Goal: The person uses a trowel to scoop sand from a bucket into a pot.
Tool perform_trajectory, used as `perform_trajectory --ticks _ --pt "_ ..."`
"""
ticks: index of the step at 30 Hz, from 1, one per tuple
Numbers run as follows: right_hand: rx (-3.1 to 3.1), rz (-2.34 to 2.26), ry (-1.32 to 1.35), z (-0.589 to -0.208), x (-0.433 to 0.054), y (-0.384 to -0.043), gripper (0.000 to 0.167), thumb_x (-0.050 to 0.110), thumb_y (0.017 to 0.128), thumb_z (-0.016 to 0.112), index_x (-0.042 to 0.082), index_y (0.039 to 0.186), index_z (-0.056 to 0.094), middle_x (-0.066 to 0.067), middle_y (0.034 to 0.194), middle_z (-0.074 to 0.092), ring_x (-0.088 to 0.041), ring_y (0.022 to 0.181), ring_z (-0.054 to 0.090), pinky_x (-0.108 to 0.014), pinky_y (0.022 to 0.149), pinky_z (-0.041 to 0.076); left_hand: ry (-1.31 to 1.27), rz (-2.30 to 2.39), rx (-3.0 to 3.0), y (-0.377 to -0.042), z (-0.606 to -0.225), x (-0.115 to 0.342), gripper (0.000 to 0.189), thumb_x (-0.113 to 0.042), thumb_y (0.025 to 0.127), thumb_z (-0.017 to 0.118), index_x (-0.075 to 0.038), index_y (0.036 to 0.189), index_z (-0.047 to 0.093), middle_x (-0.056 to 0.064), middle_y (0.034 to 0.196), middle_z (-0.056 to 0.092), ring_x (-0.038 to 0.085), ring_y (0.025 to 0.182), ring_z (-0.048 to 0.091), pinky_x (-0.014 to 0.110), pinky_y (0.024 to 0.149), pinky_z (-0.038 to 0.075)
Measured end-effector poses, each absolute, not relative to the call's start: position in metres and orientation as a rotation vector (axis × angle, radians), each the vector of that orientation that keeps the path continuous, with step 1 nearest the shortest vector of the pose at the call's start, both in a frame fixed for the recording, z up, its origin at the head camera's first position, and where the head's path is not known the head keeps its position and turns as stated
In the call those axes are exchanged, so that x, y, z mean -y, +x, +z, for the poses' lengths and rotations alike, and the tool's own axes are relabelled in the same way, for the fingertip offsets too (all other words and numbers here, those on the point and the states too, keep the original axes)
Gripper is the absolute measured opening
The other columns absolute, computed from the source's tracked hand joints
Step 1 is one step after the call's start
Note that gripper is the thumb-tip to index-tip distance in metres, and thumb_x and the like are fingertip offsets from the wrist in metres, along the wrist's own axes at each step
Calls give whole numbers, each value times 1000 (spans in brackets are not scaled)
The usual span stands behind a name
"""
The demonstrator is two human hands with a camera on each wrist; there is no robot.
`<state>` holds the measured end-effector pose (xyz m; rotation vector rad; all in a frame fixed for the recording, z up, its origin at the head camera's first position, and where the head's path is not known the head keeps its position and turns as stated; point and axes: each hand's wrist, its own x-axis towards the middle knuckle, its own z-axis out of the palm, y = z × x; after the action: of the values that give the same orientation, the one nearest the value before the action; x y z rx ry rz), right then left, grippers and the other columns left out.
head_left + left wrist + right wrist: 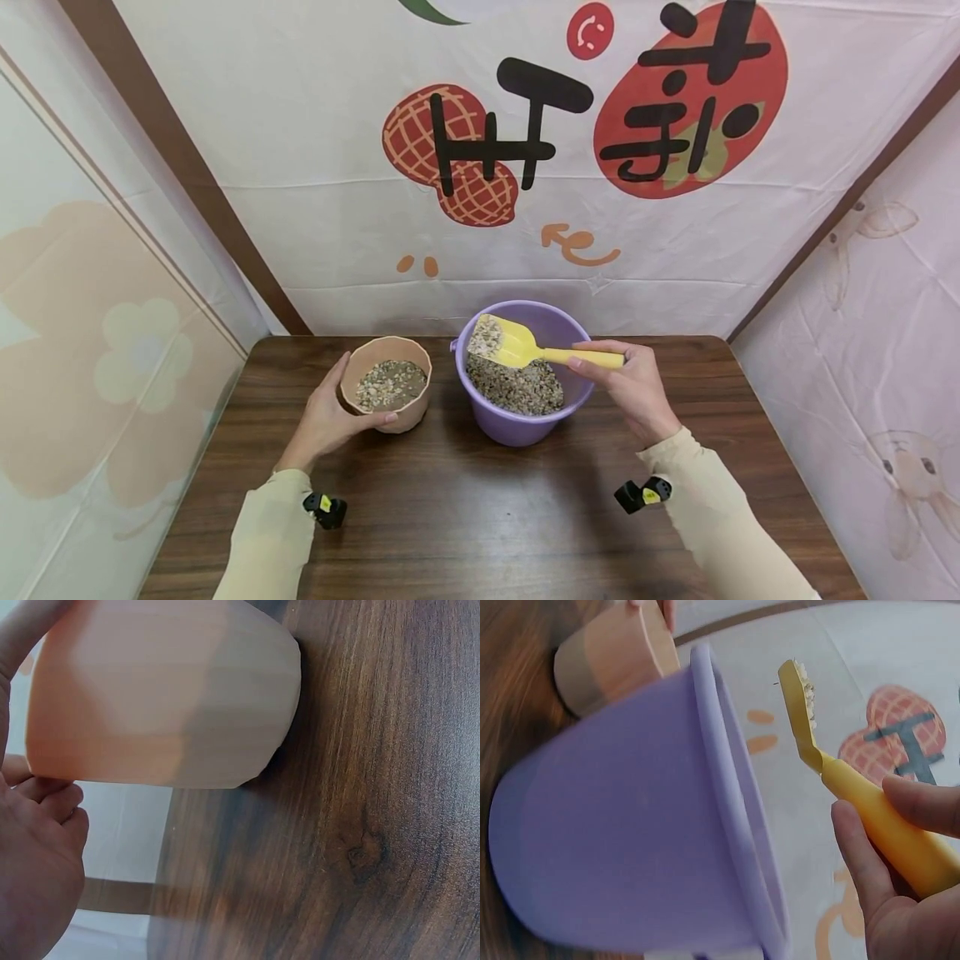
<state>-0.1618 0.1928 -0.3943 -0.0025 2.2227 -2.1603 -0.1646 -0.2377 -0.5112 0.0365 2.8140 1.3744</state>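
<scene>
Gravel, it seems, sits in one pot, one bucket, one scoop.

A dark brown wood-grain table fills the head view's lower centre; a red-printed white cloth backdrop spans the top, pale flower-printed cloth the left edge, pinkish rabbit-printed cloth the right.

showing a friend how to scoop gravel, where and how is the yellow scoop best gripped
Probably take the scoop by its handle, from the person's right, pinching opposite sides as the right hand does: the handle is slim and points right, while the blade, loaded with gravel, points left over the bucket.
</scene>
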Motion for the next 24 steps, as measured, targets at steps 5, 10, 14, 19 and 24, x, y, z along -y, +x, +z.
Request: perform_trajectory --ticks 5,10,14,19,24 --pt "-2135 -2192 -42 -393 -164 -166 35 -2 83 82 -13 114 69 -21 94 74 -28 84 75 -35 78 61 27 1379 -2810 -164 -511 238 136 -49 65 95 -10 164 10 22 164 23 44 146 29 64 112 31" --pt "-2109 -2170 -74 -394 -134 -172 31 -6 83 80 -13 111 71 -21 92 74 -29 83 74 -38 80 61 31 1377 -2807 -165 -510 236 136 -50 66 95 -9 164 9 22 165 21 44 147 28 63 112 31" --pt "-2171 -2107 -97 -395 -112 -178 29 -5 81 81 -10 109 73 -19 92 74 -24 79 73 -36 77 61 25 1382 -2790 -165 -509 236 137 -51 66 94 -10 164 8 22 165 20 44 147 27 64 112 32" --pt "-2209 -2046 -97 -395 -88 -186 28 -3 81 82 -7 107 76 -16 94 75 -23 78 73 -32 72 61 14 1400 -2768 -165 -507 236 136 -50 66 94 -11 164 9 24 164 22 46 145 28 64 111 32" --pt "-2319 -1916 -101 -395 -68 -196 25 3 81 85 -2 105 78 -10 88 75 -15 73 69 -26 65 57 12 1409 -2763 -164 -507 237 136 -50 66 95 -11 164 9 24 163 23 45 145 30 64 111 33"
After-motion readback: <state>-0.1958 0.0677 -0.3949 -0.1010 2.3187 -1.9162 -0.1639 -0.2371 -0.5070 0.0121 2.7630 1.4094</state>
